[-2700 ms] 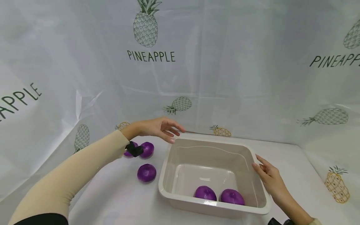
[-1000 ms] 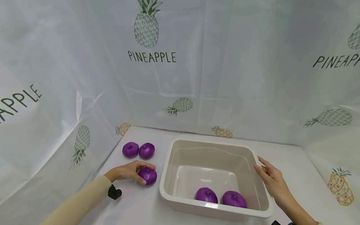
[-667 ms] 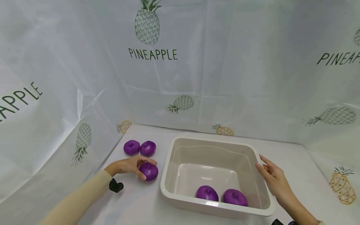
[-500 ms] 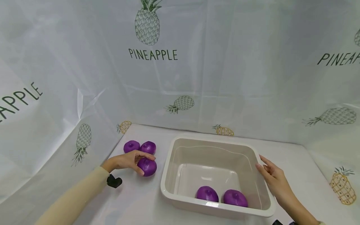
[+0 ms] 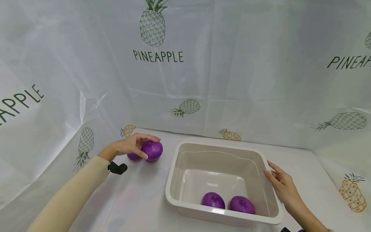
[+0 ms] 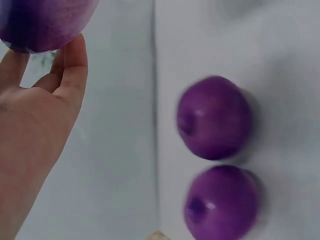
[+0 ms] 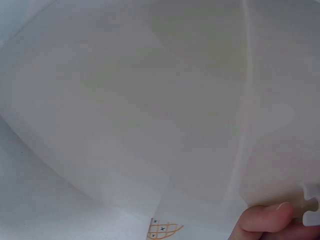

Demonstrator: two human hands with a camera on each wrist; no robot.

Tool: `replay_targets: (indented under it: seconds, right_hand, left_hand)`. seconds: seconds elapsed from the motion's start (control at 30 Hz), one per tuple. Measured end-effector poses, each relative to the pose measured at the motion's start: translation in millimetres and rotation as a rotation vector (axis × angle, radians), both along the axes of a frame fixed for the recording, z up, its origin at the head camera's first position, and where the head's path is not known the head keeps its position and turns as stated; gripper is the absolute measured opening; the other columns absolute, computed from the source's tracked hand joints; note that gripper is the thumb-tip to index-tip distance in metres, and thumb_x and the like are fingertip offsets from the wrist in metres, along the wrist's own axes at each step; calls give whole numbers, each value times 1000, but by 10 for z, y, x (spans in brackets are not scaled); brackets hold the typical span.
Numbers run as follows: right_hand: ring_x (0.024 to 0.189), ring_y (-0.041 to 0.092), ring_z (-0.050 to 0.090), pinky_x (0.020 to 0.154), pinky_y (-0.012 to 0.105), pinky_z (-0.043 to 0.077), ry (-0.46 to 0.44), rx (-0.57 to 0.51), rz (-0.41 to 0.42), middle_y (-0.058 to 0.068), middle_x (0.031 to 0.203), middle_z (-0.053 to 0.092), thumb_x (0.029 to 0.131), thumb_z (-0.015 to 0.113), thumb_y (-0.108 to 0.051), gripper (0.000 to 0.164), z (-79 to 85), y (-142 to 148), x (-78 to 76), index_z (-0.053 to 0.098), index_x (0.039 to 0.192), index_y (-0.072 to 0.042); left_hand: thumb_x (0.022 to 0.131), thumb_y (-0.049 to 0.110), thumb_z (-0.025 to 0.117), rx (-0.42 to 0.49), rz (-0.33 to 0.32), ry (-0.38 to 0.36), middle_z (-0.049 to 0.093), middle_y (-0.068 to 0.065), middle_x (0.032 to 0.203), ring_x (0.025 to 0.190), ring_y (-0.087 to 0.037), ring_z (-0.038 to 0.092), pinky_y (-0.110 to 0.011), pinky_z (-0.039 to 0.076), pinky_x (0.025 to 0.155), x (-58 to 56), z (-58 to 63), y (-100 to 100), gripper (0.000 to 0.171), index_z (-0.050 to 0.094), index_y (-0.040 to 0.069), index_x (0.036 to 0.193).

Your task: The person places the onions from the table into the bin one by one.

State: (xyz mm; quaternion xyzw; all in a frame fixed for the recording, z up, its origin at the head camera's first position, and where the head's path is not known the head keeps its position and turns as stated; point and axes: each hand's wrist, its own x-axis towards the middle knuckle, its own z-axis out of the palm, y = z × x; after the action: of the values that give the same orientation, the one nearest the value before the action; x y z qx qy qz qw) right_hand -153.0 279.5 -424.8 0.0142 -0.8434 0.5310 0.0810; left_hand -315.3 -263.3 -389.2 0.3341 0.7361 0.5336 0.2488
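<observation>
My left hand [image 5: 127, 146] grips a purple onion [image 5: 152, 150] between thumb and fingers, lifted above the table at the back left. In the left wrist view that onion [image 6: 47, 22] sits up at the fingertips, apart from two others on the table, a nearer onion [image 6: 214, 118] and a lower one [image 6: 222, 202]. From the head, one of these onions [image 5: 134, 157] peeks out behind the hand; the other is hidden. A beige plastic basin [image 5: 171, 180] holds two more onions [image 5: 213, 200]. My right hand [image 5: 285, 185] pinches its right rim, thumb on top, fingers outside.
A white table [image 5: 139, 199] lies under everything. Behind it and at both sides hangs a pale sheet [image 5: 246, 80] printed with pineapples, meeting the table just beyond the basin and the onions.
My left hand came down from beside the basin's back left corner, took the front onion and raised it away from me, over the back pair. The right hand keeps its hold on the rim.
</observation>
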Motion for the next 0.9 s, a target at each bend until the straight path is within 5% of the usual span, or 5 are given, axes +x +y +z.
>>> replay_targets:
  seconds: [0.2,0.43,0.7,0.9]
  right_hand:
    - [75,11,70,59,31,60,3,21,-4,25,104,70,106,51,-14,53,-6,6,4,31,148,14]
    - [75,11,70,59,31,60,-3,5,-4,18,102,72,106,50,-13,54,3,26,13,31,148,13]
    - [75,13,71,58,32,60,24,-27,19,8,100,74,106,51,-12,53,-6,10,1,31,148,14]
    - [74,13,71,58,32,60,27,-36,17,8,97,74,106,50,-11,52,-6,1,1,32,147,14]
  left_hand:
    - [76,-2,84,24,-101,35,46,-11,150,141,-24,37,-39,38,110,-71,251,274,61,60,3,133]
    - [76,0,85,0,-227,20,47,-10,149,143,-24,35,-41,30,115,-131,524,692,57,65,6,128]
    - [74,-1,87,-26,-369,57,47,-16,149,140,-25,40,-43,38,112,-80,707,1095,60,64,3,130]
    - [74,-2,87,-33,-515,86,48,-18,148,140,-23,40,-44,39,110,2,715,1428,58,65,1,128]
